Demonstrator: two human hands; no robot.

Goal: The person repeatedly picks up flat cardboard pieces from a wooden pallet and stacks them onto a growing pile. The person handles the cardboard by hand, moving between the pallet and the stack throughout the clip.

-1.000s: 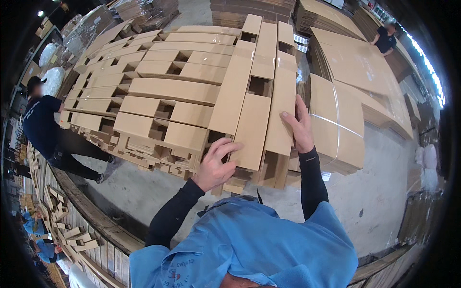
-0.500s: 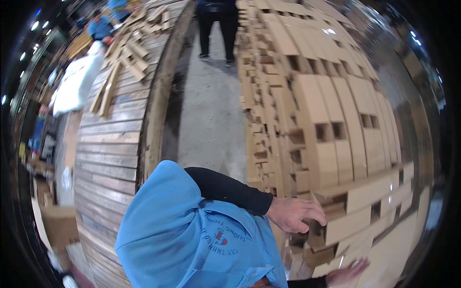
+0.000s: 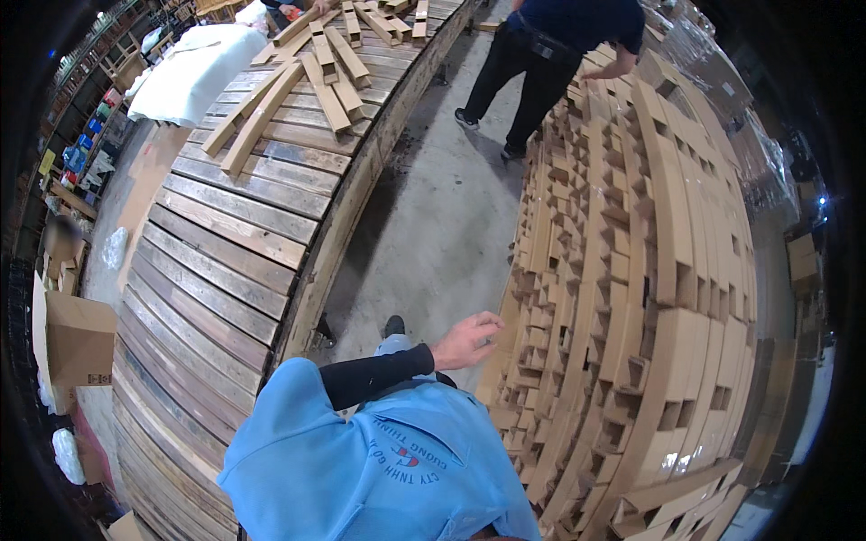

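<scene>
My left hand [image 3: 468, 342], in a black sleeve, hangs in front of my body over the edge of the concrete aisle. Its fingers are loosely bent and apart, with nothing in them. Just right of it rises a large stack of long narrow cardboard tubes [image 3: 713, 370], many with their hollow square ends facing the aisle. A small gap seems to lie between the hand and the stack. My right hand is out of view.
On the left runs a slatted wooden platform [image 3: 216, 270] with loose cardboard tubes [image 3: 262, 117] at its far end. A person in dark clothes [image 3: 550, 54] leans toward the stack ahead. A white wrapped bundle [image 3: 194, 77] and a cardboard box [image 3: 79, 338] stand beyond the platform.
My left hand has let go of a cardboard tube and drawn back left toward my body. My right hand has left the view. The person ahead now bends to the stack.
</scene>
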